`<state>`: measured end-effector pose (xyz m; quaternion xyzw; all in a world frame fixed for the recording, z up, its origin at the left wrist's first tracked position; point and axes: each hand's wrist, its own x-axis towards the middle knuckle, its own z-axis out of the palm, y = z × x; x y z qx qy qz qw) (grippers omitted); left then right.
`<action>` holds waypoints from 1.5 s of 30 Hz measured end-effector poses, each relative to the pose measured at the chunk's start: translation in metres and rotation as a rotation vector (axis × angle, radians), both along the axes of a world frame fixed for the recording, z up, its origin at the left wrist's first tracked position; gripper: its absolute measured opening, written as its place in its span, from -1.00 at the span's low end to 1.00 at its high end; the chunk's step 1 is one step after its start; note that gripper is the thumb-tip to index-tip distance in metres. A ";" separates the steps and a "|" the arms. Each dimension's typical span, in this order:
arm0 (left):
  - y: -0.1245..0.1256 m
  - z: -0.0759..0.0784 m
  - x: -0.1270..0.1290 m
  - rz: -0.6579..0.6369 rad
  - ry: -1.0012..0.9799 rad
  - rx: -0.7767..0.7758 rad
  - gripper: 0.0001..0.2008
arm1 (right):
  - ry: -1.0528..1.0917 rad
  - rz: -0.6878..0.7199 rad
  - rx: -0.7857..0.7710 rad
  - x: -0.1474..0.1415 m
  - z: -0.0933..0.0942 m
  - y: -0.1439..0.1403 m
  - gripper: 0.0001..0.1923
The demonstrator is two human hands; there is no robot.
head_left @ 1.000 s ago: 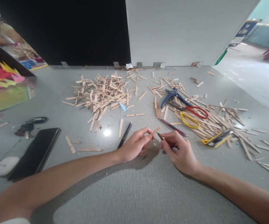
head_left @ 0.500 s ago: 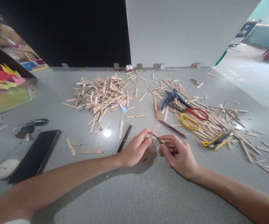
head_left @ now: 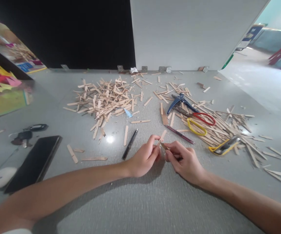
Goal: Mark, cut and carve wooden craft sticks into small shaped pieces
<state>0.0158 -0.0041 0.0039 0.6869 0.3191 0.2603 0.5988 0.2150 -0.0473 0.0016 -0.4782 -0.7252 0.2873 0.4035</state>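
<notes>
My left hand [head_left: 144,157] is closed on a wooden craft stick [head_left: 163,135], pinching it between thumb and fingers so that its far end points up and away. Close beside it, my right hand [head_left: 184,159] pinches a small flat brown piece [head_left: 164,146], whose tip meets the stick at my left fingertips. What the brown piece is made of I cannot make out. A black pen [head_left: 130,144] lies just left of my left hand, and a dark red pen [head_left: 180,134] lies beyond my right hand.
A pile of craft sticks [head_left: 108,97] lies at the back left. On the right, more sticks lie under blue-handled pliers [head_left: 177,102], scissors with red and yellow handles [head_left: 203,118] and a yellow cutter [head_left: 224,145]. A phone [head_left: 33,164] and keys [head_left: 25,136] are at left.
My right hand has moved slightly left, bringing the brown piece against the stick. The whole view has shifted a little.
</notes>
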 end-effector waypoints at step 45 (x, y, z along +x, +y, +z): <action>0.015 -0.001 -0.006 -0.006 -0.205 -0.451 -0.83 | 0.162 0.009 -0.209 0.001 0.005 0.004 -0.89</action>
